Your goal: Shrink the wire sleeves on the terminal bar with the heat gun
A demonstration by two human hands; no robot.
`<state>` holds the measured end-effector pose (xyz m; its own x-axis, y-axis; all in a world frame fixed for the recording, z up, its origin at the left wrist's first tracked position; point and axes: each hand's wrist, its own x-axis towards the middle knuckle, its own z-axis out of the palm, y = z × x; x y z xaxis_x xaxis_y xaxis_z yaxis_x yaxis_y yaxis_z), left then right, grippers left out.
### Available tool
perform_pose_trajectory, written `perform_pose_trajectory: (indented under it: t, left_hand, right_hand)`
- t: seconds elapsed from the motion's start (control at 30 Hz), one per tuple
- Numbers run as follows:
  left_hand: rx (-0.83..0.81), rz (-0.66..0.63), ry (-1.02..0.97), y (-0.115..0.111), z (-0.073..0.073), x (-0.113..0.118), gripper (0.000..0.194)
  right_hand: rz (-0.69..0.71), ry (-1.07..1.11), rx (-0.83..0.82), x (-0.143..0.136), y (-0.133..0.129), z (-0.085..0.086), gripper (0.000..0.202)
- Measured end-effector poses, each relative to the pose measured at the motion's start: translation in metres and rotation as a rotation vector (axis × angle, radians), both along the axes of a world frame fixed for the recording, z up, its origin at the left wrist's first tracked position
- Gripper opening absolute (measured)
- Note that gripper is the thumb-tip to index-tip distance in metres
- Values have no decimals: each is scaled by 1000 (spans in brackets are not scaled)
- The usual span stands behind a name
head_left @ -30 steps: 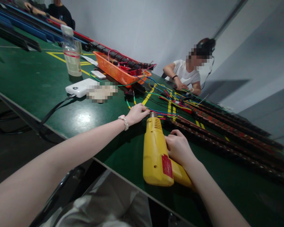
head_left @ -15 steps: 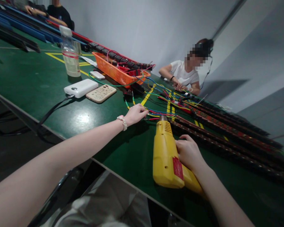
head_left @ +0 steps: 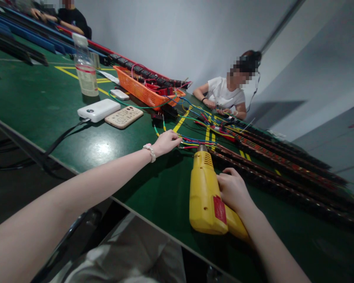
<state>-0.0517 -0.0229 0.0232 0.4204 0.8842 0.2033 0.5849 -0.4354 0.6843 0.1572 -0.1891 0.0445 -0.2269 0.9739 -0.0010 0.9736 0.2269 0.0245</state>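
My right hand is wrapped round the handle of a yellow heat gun. The gun's metal nozzle points away from me, at several coloured wires. My left hand, with a pale bracelet at the wrist, pinches the near ends of these wires; its fingertips partly hide them. To the right, the wires run into a long dark strip lying on the green table. Green-and-yellow wire ends stand just beyond my left hand, by a dark connector.
An orange basket of red and black parts stands beyond my left hand. A phone, a white power bank with a black cable and a bottle are at left. A co-worker sits across the table; another person is far left.
The whole view has shifted slightly. Both hands keep their places, the left at the wires and the right on the heat gun. The co-worker's hands have moved a little.
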Motion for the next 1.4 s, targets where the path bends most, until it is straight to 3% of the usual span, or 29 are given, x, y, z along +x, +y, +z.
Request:
perform_pose_trajectory:
  t: [0.93,1.4]
  left_hand:
    - [57,-35,-47,1,-4,-1,47]
    - [46,-30,-38,1,-2,1,42]
  right_hand:
    - [13,-14,-11,-2,1,-1,17]
    - [108,-67,-47,-36,21,5,19]
